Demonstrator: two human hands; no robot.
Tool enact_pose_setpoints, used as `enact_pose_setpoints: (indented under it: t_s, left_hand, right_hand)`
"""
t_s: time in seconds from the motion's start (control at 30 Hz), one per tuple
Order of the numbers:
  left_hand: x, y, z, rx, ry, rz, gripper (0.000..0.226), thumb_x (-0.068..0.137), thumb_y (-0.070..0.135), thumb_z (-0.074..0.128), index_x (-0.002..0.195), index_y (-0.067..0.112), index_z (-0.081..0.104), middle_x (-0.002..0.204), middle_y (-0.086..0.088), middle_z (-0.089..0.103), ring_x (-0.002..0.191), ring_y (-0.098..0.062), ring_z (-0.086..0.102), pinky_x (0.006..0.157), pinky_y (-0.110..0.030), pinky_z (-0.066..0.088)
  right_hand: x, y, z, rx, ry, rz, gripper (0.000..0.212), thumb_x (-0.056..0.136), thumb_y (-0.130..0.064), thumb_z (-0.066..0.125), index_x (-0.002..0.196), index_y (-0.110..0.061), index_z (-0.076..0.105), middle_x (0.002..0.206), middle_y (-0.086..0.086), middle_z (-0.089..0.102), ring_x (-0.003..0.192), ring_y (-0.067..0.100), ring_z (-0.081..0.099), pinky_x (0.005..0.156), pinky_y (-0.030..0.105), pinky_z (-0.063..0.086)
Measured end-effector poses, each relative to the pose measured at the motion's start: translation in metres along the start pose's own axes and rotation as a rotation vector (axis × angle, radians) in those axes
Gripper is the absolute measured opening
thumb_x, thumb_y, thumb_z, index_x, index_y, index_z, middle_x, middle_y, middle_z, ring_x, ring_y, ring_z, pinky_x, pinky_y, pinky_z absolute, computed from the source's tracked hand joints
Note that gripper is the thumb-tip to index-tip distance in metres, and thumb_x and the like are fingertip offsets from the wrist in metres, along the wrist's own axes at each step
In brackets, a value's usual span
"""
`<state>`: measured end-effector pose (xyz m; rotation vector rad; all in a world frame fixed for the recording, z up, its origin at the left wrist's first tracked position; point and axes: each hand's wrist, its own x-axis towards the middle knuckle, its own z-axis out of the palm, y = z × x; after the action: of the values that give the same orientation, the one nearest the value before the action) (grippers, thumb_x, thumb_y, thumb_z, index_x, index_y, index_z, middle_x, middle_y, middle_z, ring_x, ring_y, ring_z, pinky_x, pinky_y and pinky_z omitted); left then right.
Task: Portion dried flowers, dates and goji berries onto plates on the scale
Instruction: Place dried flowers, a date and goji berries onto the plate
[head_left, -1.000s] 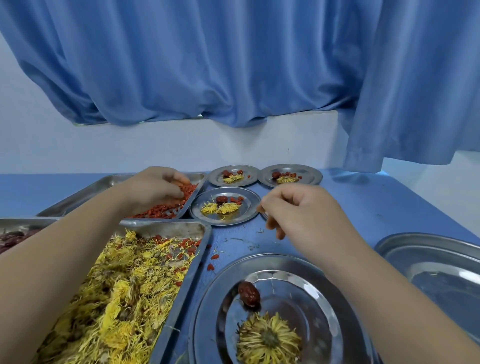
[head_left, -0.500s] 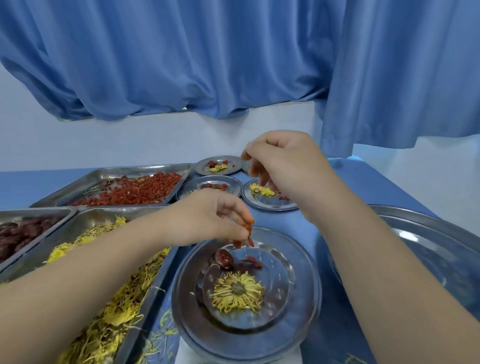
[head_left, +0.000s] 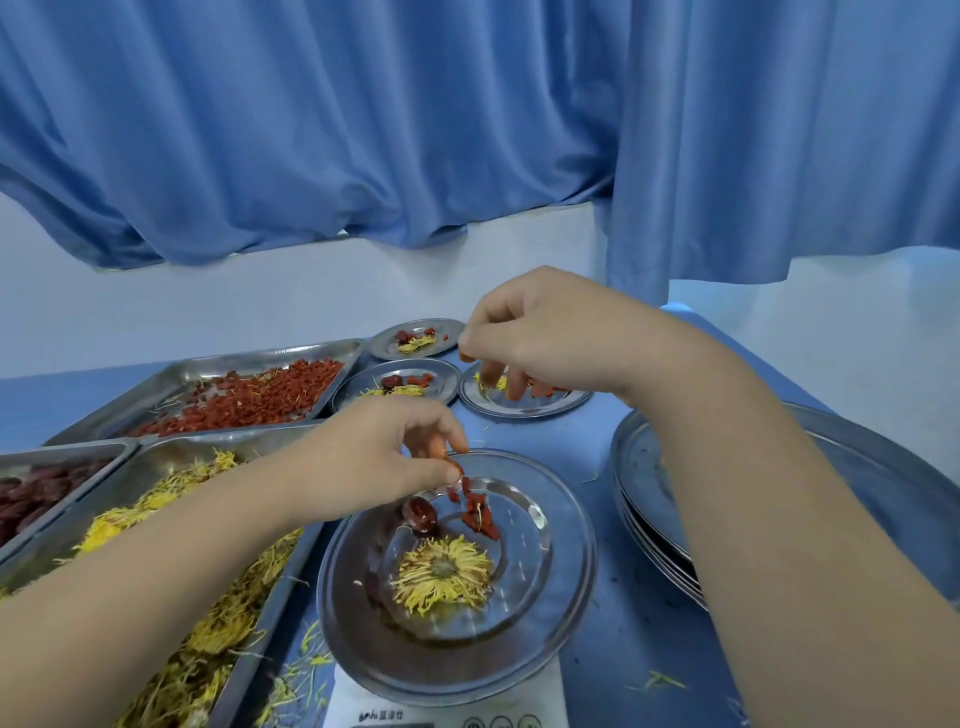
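Note:
A steel plate (head_left: 563, 587) sits on the white scale (head_left: 447, 709) at the front. On it lie a dried yellow flower (head_left: 441, 574), a dark red date (head_left: 418, 514) and a small heap of goji berries (head_left: 480, 517). My left hand (head_left: 379, 457) hovers over the plate's far left rim, its fingertips pinching goji berries that drop from them. My right hand (head_left: 540, 332) is farther back above a filled small plate (head_left: 524, 405), fingers curled, pinching a small orange bit.
Left of the scale stand trays of dried flowers (head_left: 171, 519), goji berries (head_left: 249, 395) and dates (head_left: 36, 491). Two more filled small plates (head_left: 410, 338) (head_left: 397, 382) lie at the back. A stack of empty plates (head_left: 654, 478) is on the right. Blue curtains hang behind.
My left hand came from the goji tray to the plate on the scale and more berries lie on it. My right hand rose and moved back over the filled small plate.

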<state>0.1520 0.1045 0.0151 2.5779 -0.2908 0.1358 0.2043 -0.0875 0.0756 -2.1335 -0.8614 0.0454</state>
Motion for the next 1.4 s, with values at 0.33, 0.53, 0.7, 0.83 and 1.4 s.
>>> enact_pose_setpoints:
  t_s: [0.33,0.53,0.7,0.83,1.4]
  left_hand:
    - [0.004,-0.001,-0.012,-0.275,0.025,-0.108,0.01,0.082,0.011,0.074,0.085,0.021,0.071,0.077,0.001,0.072,0.071,-0.009,0.066,0.073,-0.022,0.054]
    - [0.003,-0.003,-0.02,-0.568,-0.031,-0.116,0.011,0.077,0.003,0.073,0.081,0.012,0.068,0.07,-0.005,0.065,0.064,-0.013,0.061,0.065,-0.024,0.053]
    - [0.014,-0.027,-0.047,-0.923,0.071,-0.188,0.015,0.071,-0.004,0.07,0.08,0.009,0.066,0.07,-0.009,0.064,0.057,-0.017,0.061,0.055,-0.023,0.053]
    - [0.029,-0.061,-0.078,-1.032,0.268,-0.216,0.015,0.07,-0.003,0.066,0.077,0.011,0.065,0.069,-0.007,0.066,0.057,-0.016,0.062,0.053,-0.025,0.054]
    - [0.08,-0.211,-0.09,0.116,0.456,-0.541,0.024,0.088,0.029,0.068,0.109,0.019,0.062,0.105,-0.005,0.059,0.098,-0.025,0.055,0.08,-0.031,0.04]
  right_hand:
    - [0.0,0.003,0.003,-0.053,-0.098,0.017,0.018,0.089,-0.028,0.055,0.081,-0.018,0.068,0.083,-0.002,0.072,0.069,0.012,0.07,0.066,0.029,0.057]
    - [0.006,0.01,0.006,-0.051,-0.049,0.024,0.017,0.087,-0.031,0.057,0.079,-0.021,0.068,0.078,-0.004,0.072,0.066,0.01,0.07,0.057,0.022,0.051]
    - [0.014,0.02,0.013,-0.048,-0.04,0.027,0.02,0.087,-0.036,0.057,0.072,-0.024,0.066,0.072,-0.007,0.07,0.06,0.004,0.068,0.061,0.029,0.055]
    - [0.017,0.029,0.019,-0.071,-0.035,0.025,0.024,0.087,-0.038,0.056,0.072,-0.023,0.065,0.071,-0.012,0.07,0.059,0.001,0.067,0.06,0.027,0.05]
    - [0.024,0.033,0.039,-0.162,0.101,-0.013,0.024,0.087,-0.034,0.054,0.069,-0.022,0.065,0.07,-0.012,0.068,0.063,0.009,0.063,0.068,0.036,0.056]
